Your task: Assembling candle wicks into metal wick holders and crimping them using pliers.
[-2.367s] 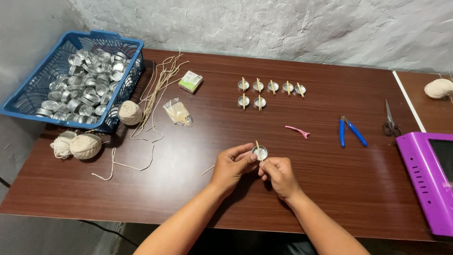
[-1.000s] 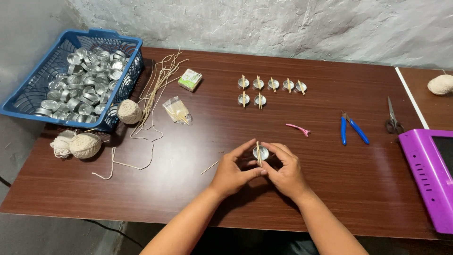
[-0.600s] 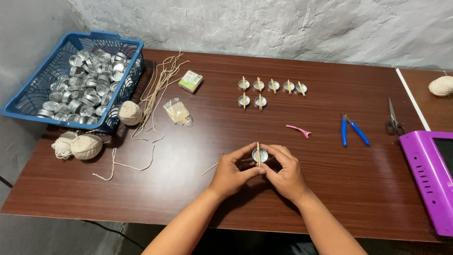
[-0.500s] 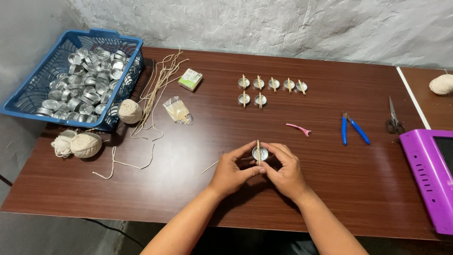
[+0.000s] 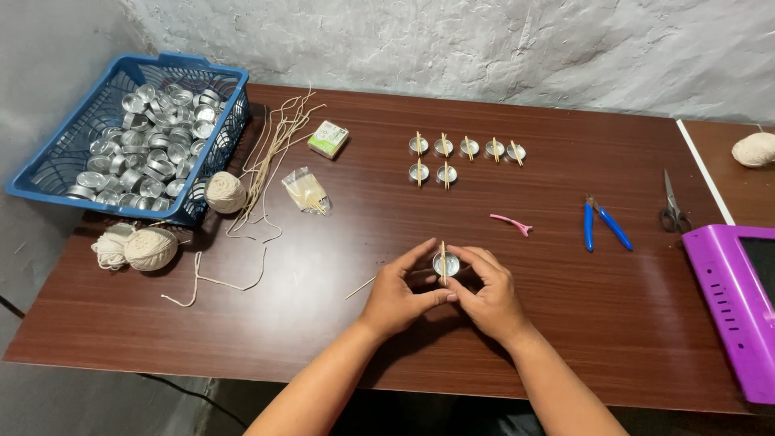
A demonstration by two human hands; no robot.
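At the upper left of the frame a blue basket (image 5: 48,173) is sitting on the bench (image 5: 339,339), heaped with small metal cups (image 5: 149,141) too many to count. Below it, two balls of cream twine (image 5: 149,248) are lying together at the left edge, and a third ball (image 5: 225,192) is resting against the basket's right corner. A loose bundle of cut cord strands (image 5: 274,153) is trailing down the bench just right of the basket. A clear bag of small sticks (image 5: 307,192) and one little green-and-white box (image 5: 328,138) are lying beside the strands.

Low in the middle of the frame, the left hand (image 5: 395,295) and the right hand (image 5: 488,295) are meeting around one metal cup (image 5: 446,264) with a thin wooden stick (image 5: 442,260) lying across its rim. The fingers of both hands are pinching that cup from either side, clamped on it just above the bench. One loose stick (image 5: 360,288) is lying left of the left hand.

In the upper middle, seven finished cups (image 5: 452,157) with sticks are standing in two rows, five behind and two in front. Further right, one pink clip (image 5: 512,223), one pair of blue-handled pliers (image 5: 604,225) and one pair of scissors (image 5: 672,206) are lying apart. At the right edge, a purple tray (image 5: 731,311) is jutting in, and a fourth twine ball (image 5: 755,148) is sitting at the upper right.
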